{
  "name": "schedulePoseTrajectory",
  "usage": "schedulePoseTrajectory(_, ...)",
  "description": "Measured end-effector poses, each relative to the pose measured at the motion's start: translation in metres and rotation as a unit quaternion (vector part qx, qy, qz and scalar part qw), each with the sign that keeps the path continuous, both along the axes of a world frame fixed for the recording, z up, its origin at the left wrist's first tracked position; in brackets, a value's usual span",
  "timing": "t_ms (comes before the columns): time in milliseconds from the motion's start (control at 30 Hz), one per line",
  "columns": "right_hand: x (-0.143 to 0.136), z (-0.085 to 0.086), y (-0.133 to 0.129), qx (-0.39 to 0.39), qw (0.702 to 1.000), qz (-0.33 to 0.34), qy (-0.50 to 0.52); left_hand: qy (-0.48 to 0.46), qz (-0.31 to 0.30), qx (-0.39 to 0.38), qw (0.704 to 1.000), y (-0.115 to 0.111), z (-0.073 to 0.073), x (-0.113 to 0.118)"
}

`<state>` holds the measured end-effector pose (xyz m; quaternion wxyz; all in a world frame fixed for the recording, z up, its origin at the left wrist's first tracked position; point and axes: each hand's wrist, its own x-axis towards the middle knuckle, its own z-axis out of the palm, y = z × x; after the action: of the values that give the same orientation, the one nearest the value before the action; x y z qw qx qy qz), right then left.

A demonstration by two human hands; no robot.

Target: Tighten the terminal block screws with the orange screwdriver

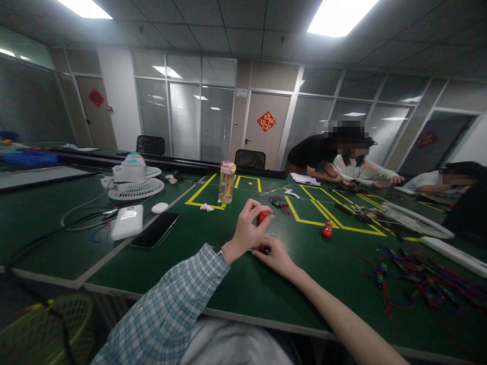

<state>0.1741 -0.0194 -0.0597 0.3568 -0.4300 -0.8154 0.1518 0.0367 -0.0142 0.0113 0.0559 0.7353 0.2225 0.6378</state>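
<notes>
My left hand, at the end of a checked sleeve, is raised just above the table, thumb and fingers closed around a small orange-and-black object. What kind of object it is cannot be made out. Below and to the right, my right hand rests low over the green table. Its fingers are pinched at a small dark piece, mostly covered by the fingers. The two hands are close together, the left above the right. A small red-orange rounded object stands off to the right.
A water bottle stands beyond my hands. Leftward are a phone, a white power bank and a fan. Bundled red and blue wires lie at right, near a white strip. People work across the table.
</notes>
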Motion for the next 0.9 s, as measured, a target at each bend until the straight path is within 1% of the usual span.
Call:
schedulePoseTrajectory(167, -0.0001, 0.0015, -0.0011, 0.006, 1.0, -0.002, -0.003, 0.044, -0.056, -0.013, 0.997, -0.0014, -0.0008, -0.0029)
schedulePoseTrajectory(267, -0.0002, 0.0022, -0.0013, 0.005, 1.0, 0.001, -0.005, 0.056, -0.063, -0.006, 0.996, -0.0025, -0.0014, -0.0023)
schedulePoseTrajectory(400, -0.0007, 0.0016, -0.0005, 0.009, 1.0, -0.006, -0.009, 0.065, -0.041, 0.016, 0.997, -0.0015, -0.0042, 0.0007)
schedulePoseTrajectory(533, -0.0015, 0.0019, -0.0007, 0.004, 1.0, -0.001, -0.014, 0.049, 0.004, 0.025, 0.998, 0.0006, -0.0076, 0.0021)
schedulePoseTrajectory(600, -0.0018, 0.0027, -0.0013, 0.003, 1.0, 0.0, -0.014, 0.047, 0.011, 0.024, 0.999, 0.0004, -0.0077, 0.0016)
schedulePoseTrajectory(667, -0.0019, 0.0036, -0.0019, 0.004, 1.0, -0.003, -0.014, 0.054, -0.002, 0.015, 0.998, -0.0005, -0.0066, 0.0006)
schedulePoseTrajectory(767, -0.0016, 0.0045, -0.0023, 0.003, 1.0, -0.006, -0.012, 0.055, -0.048, -0.012, 0.997, -0.0012, -0.004, -0.0008)
schedulePoseTrajectory(833, -0.0012, 0.0043, -0.0021, -0.003, 1.0, -0.006, -0.009, 0.033, -0.075, -0.034, 0.996, -0.0005, -0.0025, -0.0016)
schedulePoseTrajectory(900, -0.0006, 0.0034, -0.0015, -0.01, 1.0, -0.006, -0.005, 0.008, -0.078, -0.048, 0.996, 0.0008, -0.0015, -0.0024)
